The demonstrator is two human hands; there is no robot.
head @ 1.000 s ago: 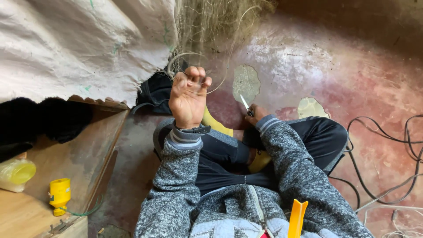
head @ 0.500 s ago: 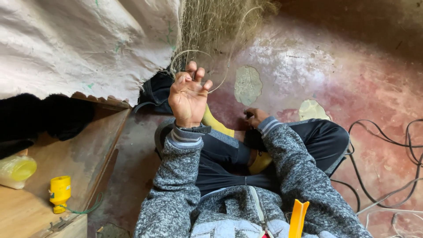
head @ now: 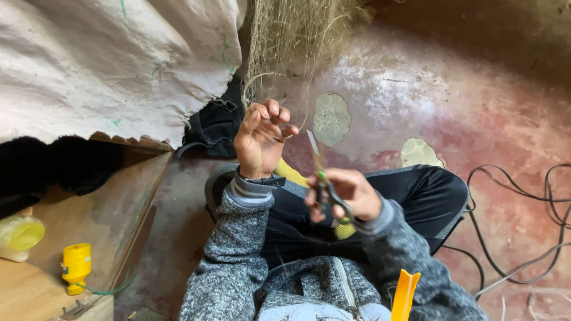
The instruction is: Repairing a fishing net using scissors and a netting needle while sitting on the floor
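Above lap | left hand (head: 260, 141) pinching net strand (head: 270, 77) | right hand (head: 345, 193) gripping scissors (head: 324, 181) | yellow spool (head: 76, 267) far left

Two hands: left hand (head: 260, 139), right hand (head: 345, 193). One pair of scissors (head: 324, 184). One fishing net (head: 291, 35). One yellow spool (head: 76, 267). One yellow jar (head: 19, 236). One yellow-orange netting needle (head: 404, 294).

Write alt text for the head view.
A seated person's left hand pinches thin netting while the right hand holds scissors pointing up toward it. Black cables lie on the reddish floor.
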